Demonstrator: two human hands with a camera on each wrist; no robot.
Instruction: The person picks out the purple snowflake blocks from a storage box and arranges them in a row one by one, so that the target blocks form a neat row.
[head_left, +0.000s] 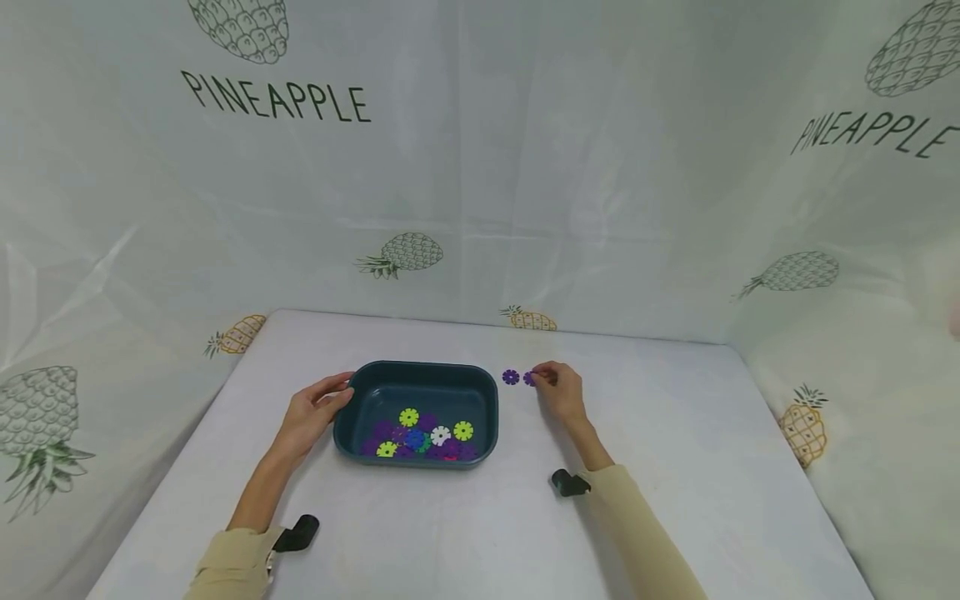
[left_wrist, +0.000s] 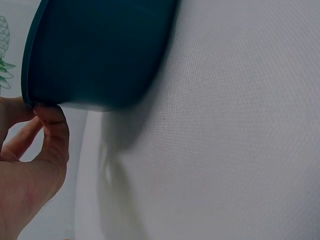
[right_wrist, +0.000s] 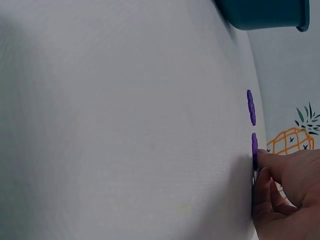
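A dark teal bin (head_left: 420, 372) holds several flower-shaped discs in purple, yellow-green, blue, white and green. My left hand (head_left: 309, 417) grips the bin's left rim; in the left wrist view the thumb and fingers of that hand (left_wrist: 35, 160) pinch the edge of the bin (left_wrist: 100, 55). To the right of the bin, a purple disc (head_left: 511, 377) lies flat on the table. Just beside it my right hand (head_left: 561, 396) pinches a second purple disc (head_left: 529, 379). The right wrist view shows this disc (right_wrist: 255, 150) at the fingertips of the hand (right_wrist: 290, 192), a small gap from the first disc (right_wrist: 251, 107).
The white table (head_left: 420, 533) reaches back to a hanging white cloth (head_left: 600, 208) printed with pineapples. Black wrist devices show at the left cuff (head_left: 297, 533) and right cuff (head_left: 570, 483). The bin's corner (right_wrist: 270, 12) hangs in the upper right wrist view.
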